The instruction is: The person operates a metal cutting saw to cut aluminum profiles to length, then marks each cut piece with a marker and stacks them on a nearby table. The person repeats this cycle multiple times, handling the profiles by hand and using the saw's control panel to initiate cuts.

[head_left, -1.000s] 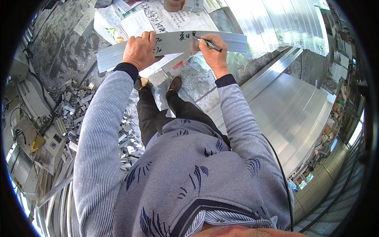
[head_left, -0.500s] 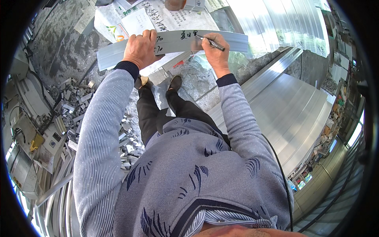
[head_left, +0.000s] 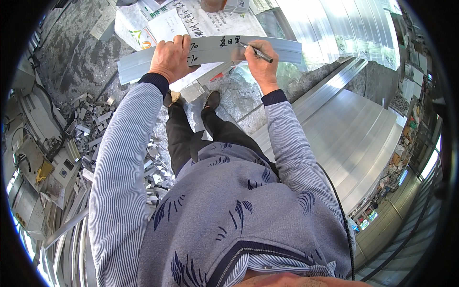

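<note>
A long grey metal strip (head_left: 210, 53) is held crosswise in front of me, with black handwriting on its face. Toward its left end, my left hand (head_left: 170, 58) is closed round the strip, fingers over the upper edge. My right hand (head_left: 262, 62) is closed on a black marker pen (head_left: 261, 54). The pen's tip touches or nearly touches the strip beside the last written character. Part of the writing next to my left fingers is hidden.
Beyond the strip lie printed white sacks (head_left: 205, 19) with a paper sheet (head_left: 168, 26) on them. Wide silvery metal panels (head_left: 349, 138) are stacked at the right. Metal offcuts (head_left: 88, 122) litter the floor at left, near a machine (head_left: 60, 174).
The strip and both hands have shifted only very slightly. My left hand still grips the strip, and the pen stays at the last character.
</note>
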A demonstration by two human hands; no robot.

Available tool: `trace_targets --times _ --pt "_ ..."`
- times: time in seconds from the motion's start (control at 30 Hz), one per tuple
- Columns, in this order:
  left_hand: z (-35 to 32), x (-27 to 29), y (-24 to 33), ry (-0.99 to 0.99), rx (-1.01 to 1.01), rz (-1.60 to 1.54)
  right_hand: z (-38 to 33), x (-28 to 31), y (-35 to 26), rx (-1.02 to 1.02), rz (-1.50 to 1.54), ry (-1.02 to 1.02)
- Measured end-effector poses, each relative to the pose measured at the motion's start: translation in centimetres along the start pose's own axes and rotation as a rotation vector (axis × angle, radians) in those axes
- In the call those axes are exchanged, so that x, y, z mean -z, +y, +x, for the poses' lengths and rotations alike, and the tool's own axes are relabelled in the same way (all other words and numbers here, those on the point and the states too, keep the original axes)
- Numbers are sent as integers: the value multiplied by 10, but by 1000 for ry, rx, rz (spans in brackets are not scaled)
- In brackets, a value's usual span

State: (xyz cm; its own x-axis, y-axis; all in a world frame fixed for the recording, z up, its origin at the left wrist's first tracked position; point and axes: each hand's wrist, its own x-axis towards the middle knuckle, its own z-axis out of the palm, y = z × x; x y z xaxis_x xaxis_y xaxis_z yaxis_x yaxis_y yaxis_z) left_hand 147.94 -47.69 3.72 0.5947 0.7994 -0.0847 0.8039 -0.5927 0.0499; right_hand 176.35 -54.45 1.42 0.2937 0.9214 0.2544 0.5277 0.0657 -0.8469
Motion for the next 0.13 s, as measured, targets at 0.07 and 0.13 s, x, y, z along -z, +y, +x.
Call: trace_targets --times 0.07,0.13 --pt "0 -2 0 1 2 2 -1 1 0 -33 -23 -3" --pt "0 -6 -1 -2 3 8 0 2 -1 -47 -65 -18"
